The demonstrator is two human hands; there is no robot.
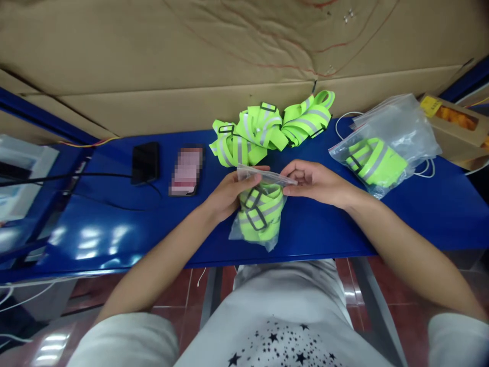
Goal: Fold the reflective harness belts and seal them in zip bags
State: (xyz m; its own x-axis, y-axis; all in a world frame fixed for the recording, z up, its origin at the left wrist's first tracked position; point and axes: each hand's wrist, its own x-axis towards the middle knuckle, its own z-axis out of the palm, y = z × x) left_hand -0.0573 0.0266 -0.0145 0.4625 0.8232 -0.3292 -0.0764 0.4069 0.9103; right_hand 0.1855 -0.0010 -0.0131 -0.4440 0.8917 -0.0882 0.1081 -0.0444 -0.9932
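Both hands met at the mouth of a clear zip bag (255, 224) over the blue table (114, 229): left hand (229, 193) and right hand (313, 182) pinched its seal above the reflective band (262, 211) inside. Pressing evenly along the strip would close it well.

shirt: white, short sleeves | print: black stars (low front) | forearms: apparently bare

We see a glossy blue surface (114, 229) backed by a wall of brown cardboard (191, 51). Below us lies a reddish tiled floor (183, 290), and light glares off both.
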